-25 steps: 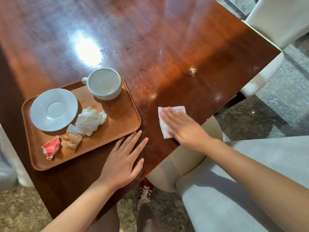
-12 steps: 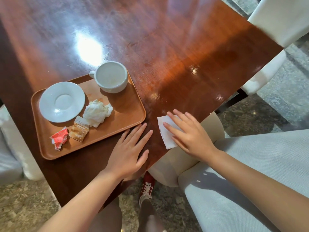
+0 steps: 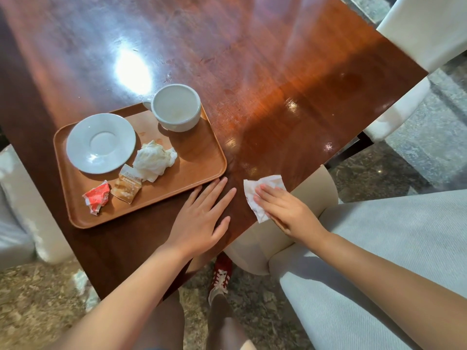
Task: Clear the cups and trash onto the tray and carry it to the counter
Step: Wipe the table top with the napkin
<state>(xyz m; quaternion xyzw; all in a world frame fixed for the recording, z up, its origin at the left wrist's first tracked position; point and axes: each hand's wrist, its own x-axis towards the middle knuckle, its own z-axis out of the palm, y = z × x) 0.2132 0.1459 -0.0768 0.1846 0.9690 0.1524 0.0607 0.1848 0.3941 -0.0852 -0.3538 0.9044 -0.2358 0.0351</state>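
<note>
One piece of trash is left off the tray, by my reading: the white paper napkin [image 3: 262, 195] that lies flat on the desk [image 3: 278, 97] at its near edge, under my right hand [image 3: 285, 210]. That hand's fingers [image 3: 264, 192] are stretched out nearly straight and pressed on top of the napkin, not closed round it, so I would call it pinned rather than held. My left hand [image 3: 202, 218] rests palm down on the desk just left of the napkin, fingers spread wide and holding nothing, its fingertips touching or all but touching the near right corner of the brown tray [image 3: 202, 170]. Beyond those fingertips the tray already carries the white cup [image 3: 177, 107] at its far right corner, the saucer [image 3: 101, 144] to the left, and between them and my left hand a crumpled tissue [image 3: 154, 157], a tan sachet [image 3: 126, 185] and a torn red wrapper [image 3: 97, 197]. So I judge the gathering step nearly done, with a last wipe or pickup in hand. Next I must curl the right fingers to bunch the napkin, since thin paper on a glossy top will slide rather than lift, drop it on the bare tray floor just ahead of my left fingertips, then take both short ends of the tray and keep it level so the cup does not skate.
</note>
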